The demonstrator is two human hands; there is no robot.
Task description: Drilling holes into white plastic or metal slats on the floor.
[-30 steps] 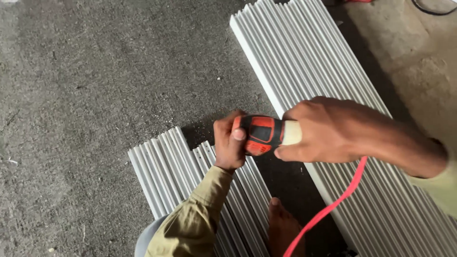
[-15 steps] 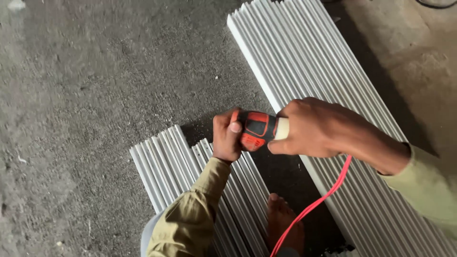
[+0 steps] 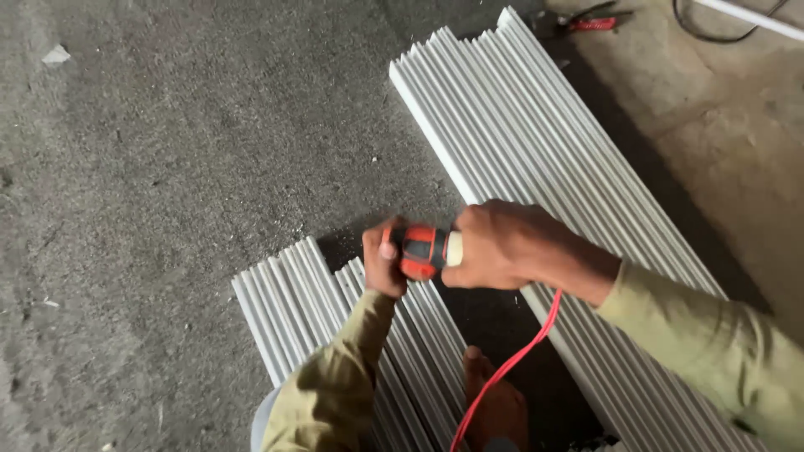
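An orange and black power tool (image 3: 425, 250) is held between both hands just above the floor. My right hand (image 3: 507, 247) wraps its rear body, where a pale band shows. My left hand (image 3: 382, 261) grips its front end, right over the top edge of a short stack of white ribbed strips (image 3: 289, 305). A red cord (image 3: 502, 372) runs from under my right wrist down to the bottom edge. The tool's working tip is hidden behind my left hand.
A long stack of white ribbed strips (image 3: 536, 151) lies diagonally at the right. My bare foot (image 3: 494, 402) rests between the two stacks. Red-handled pliers (image 3: 590, 21) and a black cable (image 3: 712, 33) lie at the top right on lighter concrete (image 3: 729, 142). Rough dark floor (image 3: 167, 167) spreads left.
The view has shifted slightly, so the hands and tool sit a little lower in frame. Both hands keep the same grip on the tool.
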